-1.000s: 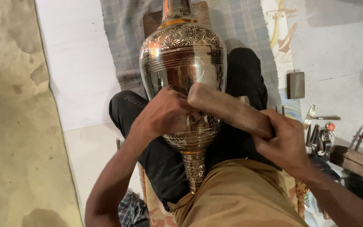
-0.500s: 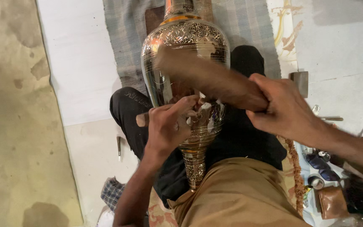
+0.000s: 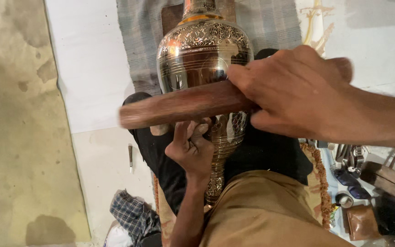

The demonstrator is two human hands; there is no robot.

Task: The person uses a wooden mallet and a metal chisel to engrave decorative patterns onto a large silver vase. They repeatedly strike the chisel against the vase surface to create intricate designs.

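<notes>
wooden mallet (image 3: 184, 104) crosses vase (image 3: 204, 50), floor (image 3: 92, 68) beside.

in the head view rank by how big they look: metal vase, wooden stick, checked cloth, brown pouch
1. Vase, largest.
2. Stick, though it is nearer the camera, so this is less sure.
3. Checked cloth.
4. Brown pouch, smallest.

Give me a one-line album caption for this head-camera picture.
Right hand holds a wooden stick across an engraved metal vase resting on the lap, left hand at its side.
</notes>
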